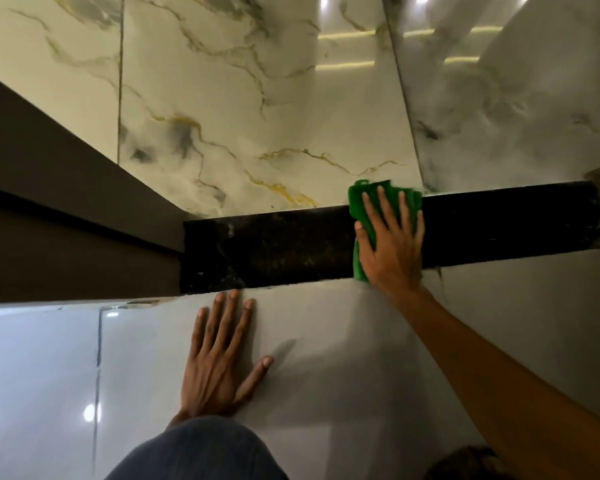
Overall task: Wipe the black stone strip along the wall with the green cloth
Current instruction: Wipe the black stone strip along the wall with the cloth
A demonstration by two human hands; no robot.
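Note:
The black stone strip (274, 247) runs left to right across the middle of the view, between marbled wall tiles above and pale glossy floor tiles below. My right hand (392, 240) lies flat on the green cloth (359, 206), pressing it against the strip right of its middle; the cloth shows above and left of the fingers. My left hand (219, 358) rests flat on the floor tile just below the strip's left part, fingers spread, holding nothing. The strip's left stretch looks speckled and dusty.
A dark brown panel (66, 202) meets the strip's left end. White marbled wall tiles (239, 98) with gold veins rise above. Pale floor tiles (326, 358) fill the foreground. My knee in blue cloth (201, 452) sits at the bottom edge.

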